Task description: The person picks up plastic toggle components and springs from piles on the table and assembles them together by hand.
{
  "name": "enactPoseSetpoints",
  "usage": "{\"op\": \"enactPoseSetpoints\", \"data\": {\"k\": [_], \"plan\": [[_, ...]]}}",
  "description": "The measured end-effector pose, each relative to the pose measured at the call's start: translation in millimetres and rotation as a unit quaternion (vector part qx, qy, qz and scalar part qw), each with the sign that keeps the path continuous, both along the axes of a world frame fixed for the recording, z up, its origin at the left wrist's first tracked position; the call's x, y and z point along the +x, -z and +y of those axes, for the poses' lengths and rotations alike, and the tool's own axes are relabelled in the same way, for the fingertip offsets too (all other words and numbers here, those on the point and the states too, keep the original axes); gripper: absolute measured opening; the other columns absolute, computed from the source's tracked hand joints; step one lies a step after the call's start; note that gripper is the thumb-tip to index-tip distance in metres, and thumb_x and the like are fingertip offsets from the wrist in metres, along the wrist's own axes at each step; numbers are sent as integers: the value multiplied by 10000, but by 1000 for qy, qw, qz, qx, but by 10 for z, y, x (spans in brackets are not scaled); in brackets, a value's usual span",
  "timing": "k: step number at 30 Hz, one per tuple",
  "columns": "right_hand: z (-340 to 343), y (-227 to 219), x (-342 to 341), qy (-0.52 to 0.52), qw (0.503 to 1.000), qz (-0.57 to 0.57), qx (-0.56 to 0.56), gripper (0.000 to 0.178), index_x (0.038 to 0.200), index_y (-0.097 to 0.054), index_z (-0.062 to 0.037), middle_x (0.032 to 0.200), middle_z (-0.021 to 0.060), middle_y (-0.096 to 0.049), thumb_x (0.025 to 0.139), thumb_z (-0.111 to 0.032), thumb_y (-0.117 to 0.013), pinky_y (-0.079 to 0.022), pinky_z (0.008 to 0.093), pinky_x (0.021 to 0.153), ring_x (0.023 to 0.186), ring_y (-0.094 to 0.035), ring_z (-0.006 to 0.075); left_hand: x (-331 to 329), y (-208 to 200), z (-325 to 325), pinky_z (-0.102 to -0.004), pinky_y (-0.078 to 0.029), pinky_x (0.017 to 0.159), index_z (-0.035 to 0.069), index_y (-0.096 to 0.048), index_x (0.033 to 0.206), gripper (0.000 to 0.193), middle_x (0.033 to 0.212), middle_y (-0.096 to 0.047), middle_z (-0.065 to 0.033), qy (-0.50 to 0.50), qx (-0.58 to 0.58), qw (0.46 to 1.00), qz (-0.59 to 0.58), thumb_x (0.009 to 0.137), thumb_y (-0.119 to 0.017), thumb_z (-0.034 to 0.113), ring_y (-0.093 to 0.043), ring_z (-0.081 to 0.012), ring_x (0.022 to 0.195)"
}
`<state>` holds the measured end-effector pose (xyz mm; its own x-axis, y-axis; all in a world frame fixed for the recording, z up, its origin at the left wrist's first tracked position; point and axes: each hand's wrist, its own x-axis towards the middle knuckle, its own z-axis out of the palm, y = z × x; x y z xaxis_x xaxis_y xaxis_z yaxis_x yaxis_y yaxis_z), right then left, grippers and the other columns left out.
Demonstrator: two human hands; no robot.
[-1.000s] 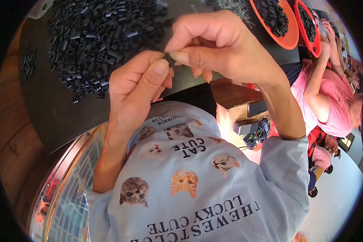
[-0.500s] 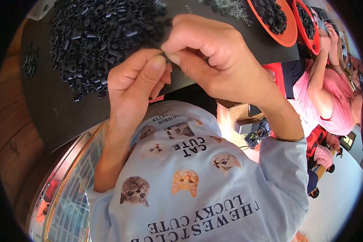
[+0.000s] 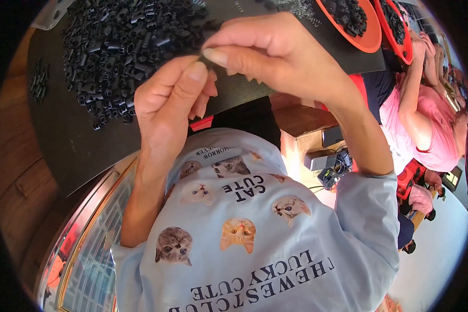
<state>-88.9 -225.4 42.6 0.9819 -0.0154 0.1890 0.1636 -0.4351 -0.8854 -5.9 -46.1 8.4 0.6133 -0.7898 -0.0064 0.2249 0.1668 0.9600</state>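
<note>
Above the front edge of the dark table, my left hand (image 3: 171,96) and my right hand (image 3: 281,57) meet fingertip to fingertip. Both are closed in a pinch between thumb and forefinger. A sliver of a small dark part (image 3: 207,62) shows between the tips; its kind is mostly hidden by my fingers. Just beyond my left hand lies a wide heap of small black plastic pieces (image 3: 119,52), some tube-shaped. Several small metal springs (image 3: 299,8) are scattered on the table past my right hand.
Two red-orange trays, the nearer tray (image 3: 372,39) and a farther tray (image 3: 406,52), hold black pieces at the right. A little group of dark parts (image 3: 39,80) lies on the table's (image 3: 62,140) left. A person in pink (image 3: 431,119) works at the right.
Both hands have shifted slightly left and up. My right hand's fingers have straightened, and a bit of the dark part now shows between the fingertips.
</note>
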Motion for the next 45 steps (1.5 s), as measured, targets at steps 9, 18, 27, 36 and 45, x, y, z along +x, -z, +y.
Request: {"op": "enactPoseSetpoints", "data": {"k": [9,18,27,36,45], "plan": [[36,-15,-41,31,983,-114,-140,81,791,-572,15,748,182,-574,817,-54,-607,-471,453,607,714,-596,396,-33,-45,-28,-186,-370,494,-4,-661,948,240,747,-615,-9,-8,46,997,-54,997,-557,207,-466,-40,556],[-17,-33,-57,15,999,-28,-43,103,791,-588,26,726,187,-588,834,-65,-611,-471,425,594,685,-601,383,74,-88,6,-189,-347,502,19,-647,983,275,758,-620,-8,117,100,986,-68,1001,-530,267,-478,-43,573],[109,-18,-51,45,956,-160,-242,100,740,-554,19,719,136,-561,727,-49,-627,-504,412,580,685,-613,345,11,-118,-22,-184,-352,474,4,-655,908,229,722,-597,-1,33,82,996,2,987,-556,195,-453,-27,548],[220,-77,-123,52,963,-129,-232,185,882,-567,47,843,190,-580,768,-79,-641,-521,445,629,741,-623,387,33,-130,13,-184,-373,498,2,-676,896,210,745,-653,-17,33,49,998,21,972,-580,173,-503,-41,563],[86,-138,-94,2,977,-74,-202,177,861,-571,56,811,210,-578,820,-112,-612,-496,478,652,755,-620,397,8,-92,19,-178,-366,492,5,-658,898,228,733,-613,2,45,49,998,2,984,-574,198,-463,-25,562]]}}
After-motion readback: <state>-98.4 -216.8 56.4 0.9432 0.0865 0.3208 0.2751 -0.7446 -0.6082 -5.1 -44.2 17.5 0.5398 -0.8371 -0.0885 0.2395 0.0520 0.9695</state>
